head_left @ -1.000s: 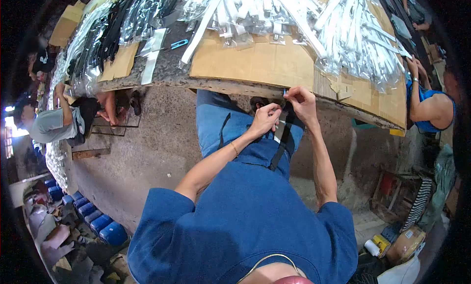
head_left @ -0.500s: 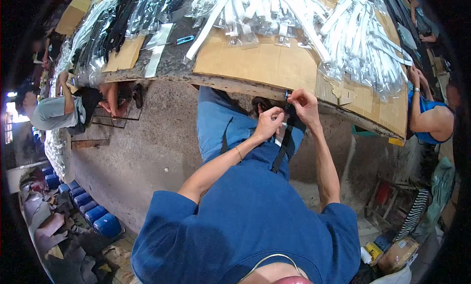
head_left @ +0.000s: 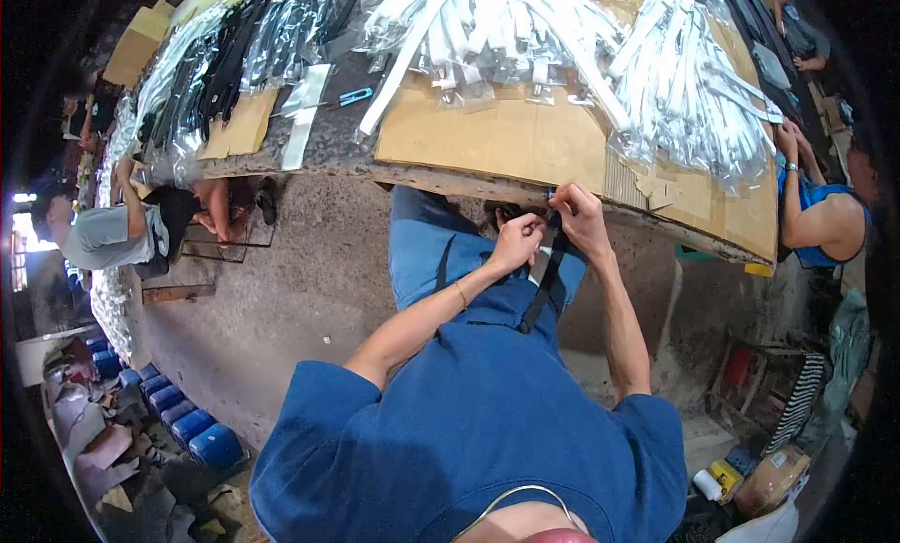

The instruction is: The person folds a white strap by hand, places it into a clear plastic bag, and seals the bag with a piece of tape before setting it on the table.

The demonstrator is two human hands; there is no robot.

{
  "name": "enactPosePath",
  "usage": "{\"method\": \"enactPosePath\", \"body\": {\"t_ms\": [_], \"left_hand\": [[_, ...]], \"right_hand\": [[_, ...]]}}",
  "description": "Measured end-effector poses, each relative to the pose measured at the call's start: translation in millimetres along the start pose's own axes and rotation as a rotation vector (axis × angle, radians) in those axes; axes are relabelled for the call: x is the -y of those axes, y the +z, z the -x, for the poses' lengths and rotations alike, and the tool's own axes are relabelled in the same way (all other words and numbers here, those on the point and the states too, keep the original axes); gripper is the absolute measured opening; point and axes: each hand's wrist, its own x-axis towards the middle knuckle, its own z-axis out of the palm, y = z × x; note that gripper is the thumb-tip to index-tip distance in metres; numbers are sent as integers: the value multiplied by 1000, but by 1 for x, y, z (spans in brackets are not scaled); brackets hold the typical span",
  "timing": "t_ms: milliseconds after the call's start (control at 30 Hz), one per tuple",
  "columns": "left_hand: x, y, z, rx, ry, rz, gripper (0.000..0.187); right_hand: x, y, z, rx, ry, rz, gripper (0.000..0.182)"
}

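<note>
The narrow black strap (head_left: 541, 299) lies lengthwise over the blue-clad lap; its upper end reaches the space between the hands. A small white piece (head_left: 539, 264) sits beside it. The left hand (head_left: 517, 243) is closed, fingers curled inward near the strap; whether it grips the strap cannot be told. The right hand (head_left: 581, 221) is closed in a pinch, thumb against fingertips, on a small blue piece (head_left: 551, 195) at the front edge of the dark, worn counter (head_left: 349, 140). Beyond the hands, a flat brown cardboard sheet (head_left: 492, 135) covers part of the counter. A blue-handled tool (head_left: 355, 97) lies left of the sheet. White straps in clear plastic sleeves (head_left: 689, 93) are fanned across the far side; black straps in clear plastic (head_left: 225, 69) lie farther left.
</note>
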Motion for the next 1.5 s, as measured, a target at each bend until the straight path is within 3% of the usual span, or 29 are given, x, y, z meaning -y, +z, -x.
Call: {"method": "enactPosePath", "body": {"t_ms": [100, 167, 267, 300, 367, 433, 500, 667, 767, 900, 1033, 1100, 1167, 1233, 1267, 1300, 1367, 1500], "left_hand": [[7, -6, -2, 8, -61, -15, 18], [32, -16, -9, 17, 252, -653, 18], [44, -23, 7, -28, 245, -486, 17], [25, -30, 6, -21, 251, -491, 17], [-31, -37, 25, 11, 43, -125, 17], [-59, -54, 33, 5, 33, -50, 17], [-70, -68, 35, -46, 77, -7, 16], [-99, -91, 41, -150, 150, 33, 16], [-109, -106, 44, -191, 173, 11, 17], [-123, -128, 50, -235, 182, -21, 20], [-119, -158, 42, -330, 242, -44, 26], [-127, -182, 41, -439, 45, -253, 32], [-138, -208, 43, -513, 39, -351, 39], [-151, -230, 46, -613, 172, -807, 42], [-158, -238, 46, -582, 42, -903, 44], [-161, -243, 43, -591, 41, -903, 44], [-165, -253, 39, -618, -9, -1193, 37], [-157, -272, 16, -578, -45, -1285, 45]], "right_hand": [[1, 0, -1, 7, 56, 19, 15], [-4, 0, -4, -60, 105, 3, 13], [-2, -13, -15, 6, 262, -255, 13], [10, -20, -23, -4, 261, -254, 13], [52, -35, -27, -126, 322, -535, 14], [69, -30, -28, -154, 311, -640, 20], [83, -16, -33, -170, 264, -795, 38], [99, 37, -53, -127, 271, -726, 63], [114, 59, -68, -98, 305, -637, 68], [119, 82, -84, 58, 381, -589, 66], [124, 120, -103, -58, 306, -525, 57], [127, 141, -115, -100, 309, -530, 54], [124, 166, -124, -145, 317, -539, 52], [116, 194, -131, -232, 312, -578, 48], [118, 206, -132, -256, 308, -572, 46], [115, 217, -134, -248, 305, -576, 46], [111, 235, -138, -345, 356, -581, 44], [94, 254, -139, -393, 420, -496, 45]]}}
